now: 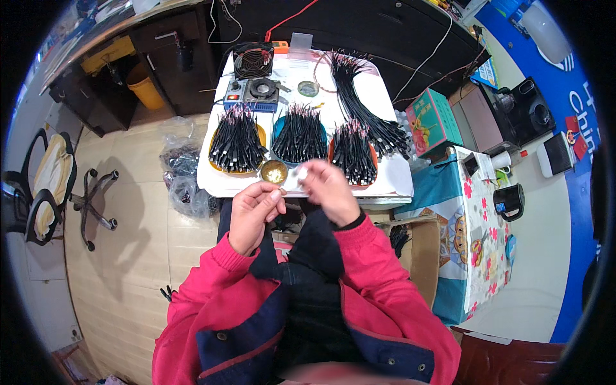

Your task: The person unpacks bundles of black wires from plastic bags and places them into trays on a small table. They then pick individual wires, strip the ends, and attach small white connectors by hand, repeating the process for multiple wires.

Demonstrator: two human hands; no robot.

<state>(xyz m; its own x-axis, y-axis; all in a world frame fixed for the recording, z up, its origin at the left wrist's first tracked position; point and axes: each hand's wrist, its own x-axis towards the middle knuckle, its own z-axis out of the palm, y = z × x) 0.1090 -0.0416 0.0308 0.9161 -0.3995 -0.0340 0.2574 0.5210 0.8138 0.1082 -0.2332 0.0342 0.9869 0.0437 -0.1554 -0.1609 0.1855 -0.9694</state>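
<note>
My left hand [256,215] is held at the near edge of the white table, thumb and fingers closed in a pinch. What is in the pinch is too small to make out. Just to its right, my right hand [328,192] has its fingers drawn together, slightly blurred, with a small whitish bit at the fingertips. A small round dish [274,171] with something yellowish inside sits just beyond my left fingertips. Behind the hands stand three bunches of short black cables, in a yellow container [262,137], a blue container [276,131] and an orange-red container [375,176].
At the table's back are a blue device with a round top [260,91], a fan [252,63] and a shallow round tin [308,88]. Long black cables [359,96] lie back right. A green-pink box [435,122] and flowered cloth [481,244] are rightward; clear bags [187,192] lie left.
</note>
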